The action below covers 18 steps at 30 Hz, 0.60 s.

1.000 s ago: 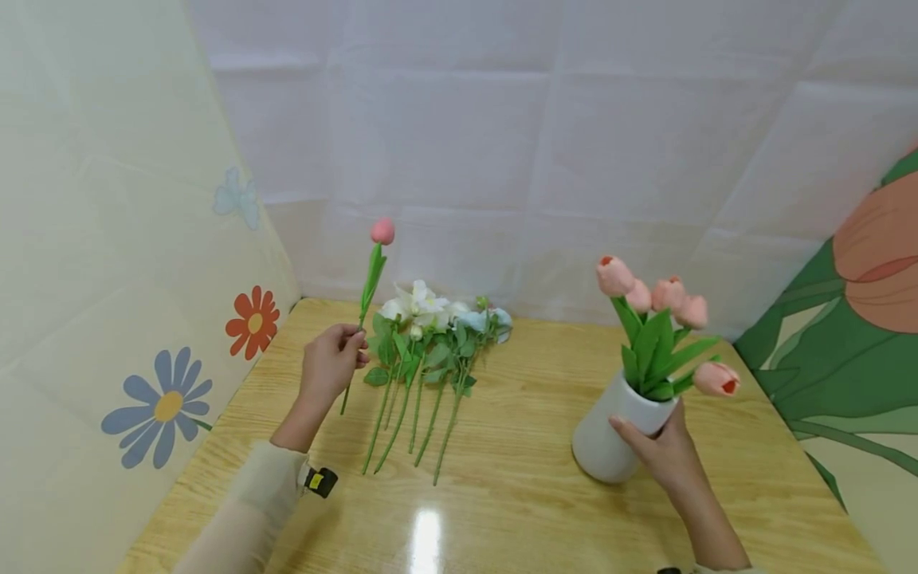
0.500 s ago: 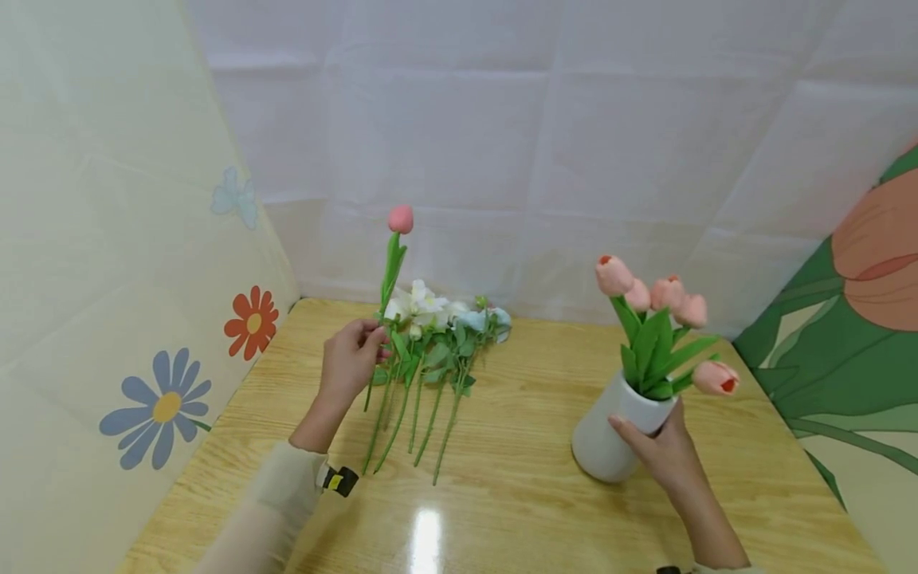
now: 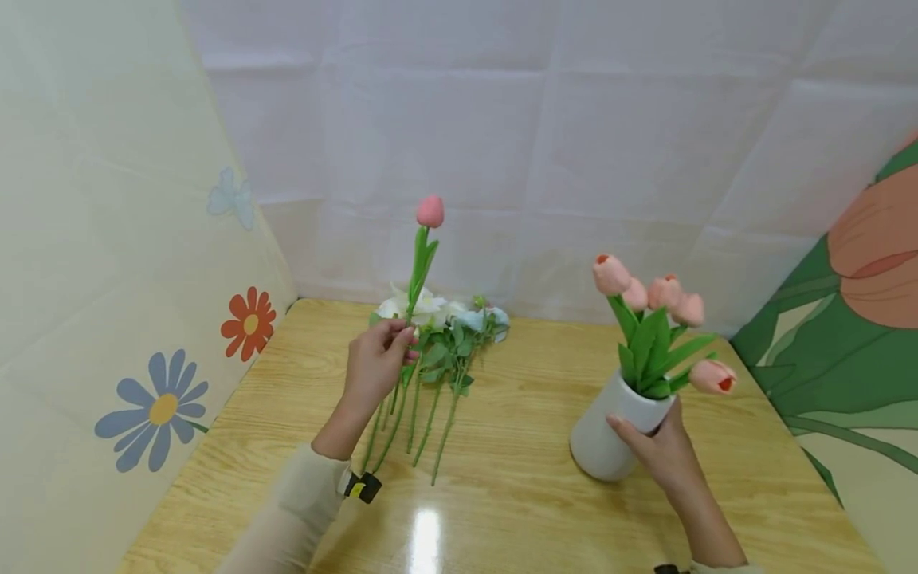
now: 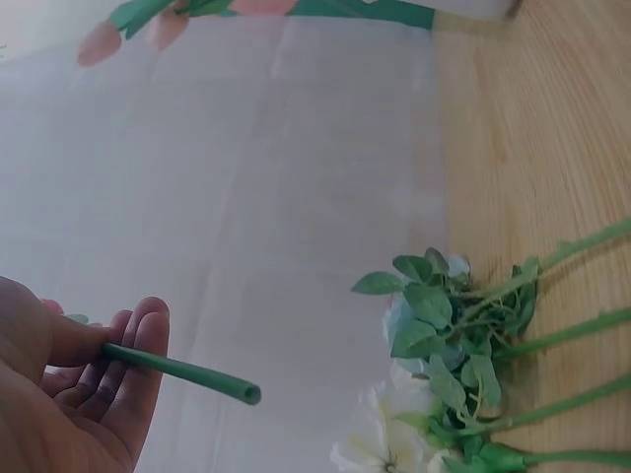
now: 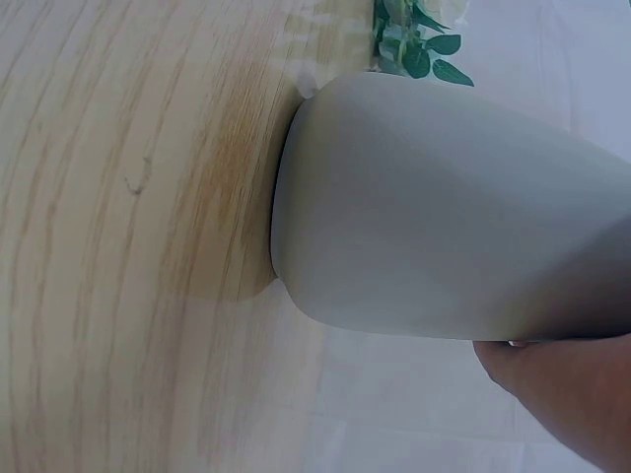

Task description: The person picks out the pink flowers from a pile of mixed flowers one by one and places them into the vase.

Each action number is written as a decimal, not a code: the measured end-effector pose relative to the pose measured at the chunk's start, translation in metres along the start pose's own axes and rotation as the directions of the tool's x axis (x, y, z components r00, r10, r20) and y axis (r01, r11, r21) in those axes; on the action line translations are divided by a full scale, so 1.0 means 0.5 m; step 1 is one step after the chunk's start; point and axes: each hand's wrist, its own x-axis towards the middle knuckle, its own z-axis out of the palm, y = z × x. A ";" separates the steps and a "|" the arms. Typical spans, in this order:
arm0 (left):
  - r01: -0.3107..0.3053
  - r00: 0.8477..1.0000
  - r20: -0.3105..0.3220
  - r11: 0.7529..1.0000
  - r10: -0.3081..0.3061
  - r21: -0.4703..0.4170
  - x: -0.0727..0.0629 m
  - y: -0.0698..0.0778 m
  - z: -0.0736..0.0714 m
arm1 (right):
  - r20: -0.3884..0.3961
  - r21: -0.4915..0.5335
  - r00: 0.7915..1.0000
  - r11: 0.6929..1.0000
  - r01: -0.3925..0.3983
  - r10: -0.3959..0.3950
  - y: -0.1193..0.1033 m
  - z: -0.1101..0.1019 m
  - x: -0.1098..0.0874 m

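My left hand (image 3: pixel 378 356) pinches the stem of a pink tulip (image 3: pixel 430 212) between thumb and fingers, holding it upright above the lying flowers. The cut end of the green stem (image 4: pixel 197 374) sticks out from the hand in the left wrist view. On the right, my right hand (image 3: pixel 663 454) grips a white vase (image 3: pixel 606 434) around its upper side, thumb near the front. The vase stands on the table and bears several light pink tulips (image 3: pixel 649 295), one of them drooping to the right. The right wrist view shows mostly the vase's smooth body (image 5: pixel 424 217).
Several white flowers (image 3: pixel 433 311) and a pale blue flower (image 3: pixel 469 320) with green stems lie side by side on the wooden table (image 3: pixel 516 494). A pale cloth (image 3: pixel 459 119) hangs behind. Printed panels (image 3: pixel 163 408) flank the table.
My left hand has moved to the right with the pink tulip, now over the lying flowers' stems. The right hand and the vase have stayed in place.
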 end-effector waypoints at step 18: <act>-0.060 0.993 0.092 0.980 0.078 -0.189 -0.026 0.028 0.084 | -0.005 -0.002 1.000 1.000 0.003 -0.003 -0.002 0.000 -0.001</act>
